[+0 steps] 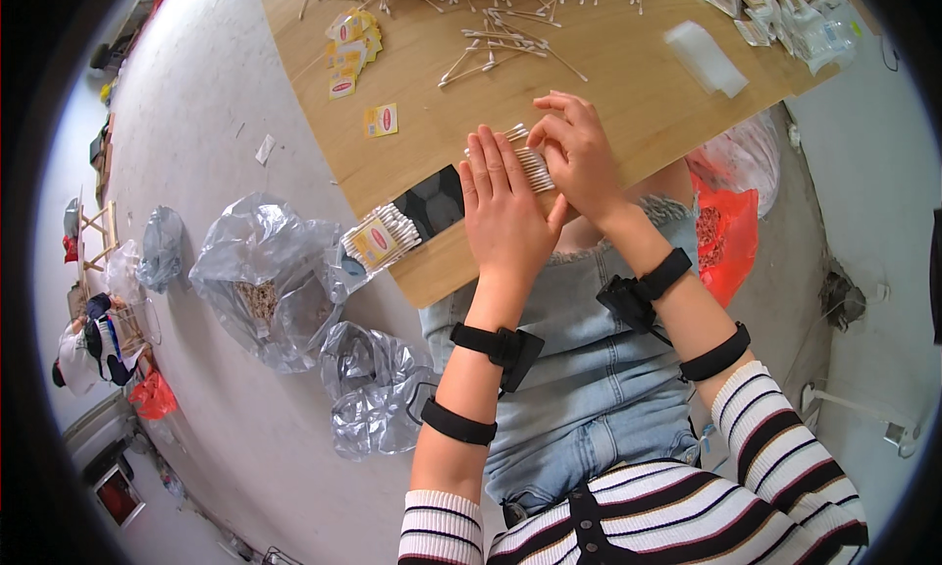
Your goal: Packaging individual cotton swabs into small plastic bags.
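Head view: your left hand (505, 212) lies partly over the cotton swabs (536, 170) by the near edge of the tabletop (628, 124), fingers close together, thumb apart. Your right hand (577, 148) curls its fingers at their right end; whether it pinches any, I cannot tell. Press lightly, evenly, so they lie parallel.

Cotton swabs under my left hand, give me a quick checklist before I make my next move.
1. Left hand flat over the swab row: ok.
2. Right hand at the row's right end: ok.
3. Whole row visible: not ok, the left hand covers part.
4. Swab count in the row: cannot tell.
5. Single yellow card lying apart from the other loose cards: ok.
6. Clear plastic sleeves on the table: ok.
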`<control>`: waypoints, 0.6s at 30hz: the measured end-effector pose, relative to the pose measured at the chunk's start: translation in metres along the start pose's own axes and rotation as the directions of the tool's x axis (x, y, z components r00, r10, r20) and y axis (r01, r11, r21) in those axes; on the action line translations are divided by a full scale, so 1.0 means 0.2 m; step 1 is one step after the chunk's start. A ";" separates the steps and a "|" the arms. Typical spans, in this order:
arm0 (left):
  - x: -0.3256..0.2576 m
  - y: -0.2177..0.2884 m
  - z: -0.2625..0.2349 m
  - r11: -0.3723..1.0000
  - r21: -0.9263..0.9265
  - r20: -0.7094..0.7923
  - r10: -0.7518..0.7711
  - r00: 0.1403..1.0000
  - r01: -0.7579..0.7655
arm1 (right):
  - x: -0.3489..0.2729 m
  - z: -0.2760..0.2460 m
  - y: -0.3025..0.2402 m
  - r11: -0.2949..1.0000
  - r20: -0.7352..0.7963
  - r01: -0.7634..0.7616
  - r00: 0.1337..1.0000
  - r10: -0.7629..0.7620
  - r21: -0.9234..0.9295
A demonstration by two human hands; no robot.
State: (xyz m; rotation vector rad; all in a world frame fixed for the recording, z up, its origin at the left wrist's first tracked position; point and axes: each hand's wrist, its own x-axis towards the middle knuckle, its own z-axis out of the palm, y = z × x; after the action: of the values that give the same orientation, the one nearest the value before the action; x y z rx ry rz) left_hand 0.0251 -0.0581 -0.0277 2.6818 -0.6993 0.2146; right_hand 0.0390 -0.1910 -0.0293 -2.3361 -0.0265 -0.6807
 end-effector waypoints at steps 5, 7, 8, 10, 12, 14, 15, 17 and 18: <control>0.00 0.02 -0.03 1.000 0.016 0.050 -0.017 0.999 0.016 | 0.13 0.01 -0.02 0.994 0.113 0.105 0.988 -0.104 -0.005; 0.00 0.02 -0.04 1.000 -0.009 0.047 -0.028 0.998 0.028 | 0.20 0.03 0.02 0.994 0.122 0.094 0.989 -0.088 -0.051; 0.00 0.02 -0.06 0.999 -0.033 0.043 -0.036 0.998 0.038 | 0.24 0.04 0.04 0.992 0.127 0.084 0.989 -0.071 -0.099; 0.00 0.03 -0.08 0.995 -0.091 0.031 -0.044 0.999 0.046 | 0.30 0.04 0.08 0.984 0.118 0.077 0.991 -0.059 -0.160; -0.01 0.01 -0.09 0.987 -0.148 0.018 -0.053 0.998 0.055 | 0.32 0.04 0.08 0.973 0.107 0.072 0.993 -0.050 -0.220; -0.05 -0.04 -0.08 0.846 -0.533 -0.189 -0.141 0.972 0.019 | 0.27 0.06 0.03 0.968 0.036 0.039 0.999 -0.031 -0.247; -0.06 -0.05 -0.11 0.848 -0.529 -0.195 -0.146 0.970 0.022 | 0.24 0.08 -0.02 0.969 0.039 0.046 0.999 -0.038 -0.242; -0.08 -0.05 -0.16 0.499 -0.858 -0.155 -0.481 0.863 0.124 | 0.13 0.12 -0.10 0.947 0.066 0.060 0.997 -0.042 -0.315; -0.09 -0.06 -0.19 0.497 -0.859 -0.154 -0.484 0.862 0.125 | 0.09 0.14 -0.12 0.947 0.069 0.063 0.997 -0.043 -0.316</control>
State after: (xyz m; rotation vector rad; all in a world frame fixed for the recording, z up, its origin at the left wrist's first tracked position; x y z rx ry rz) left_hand 0.0141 -0.0271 -0.0010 1.6908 -0.0878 0.2210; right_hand 0.0626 -0.1591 -0.0233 -2.6747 -0.0078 -0.6807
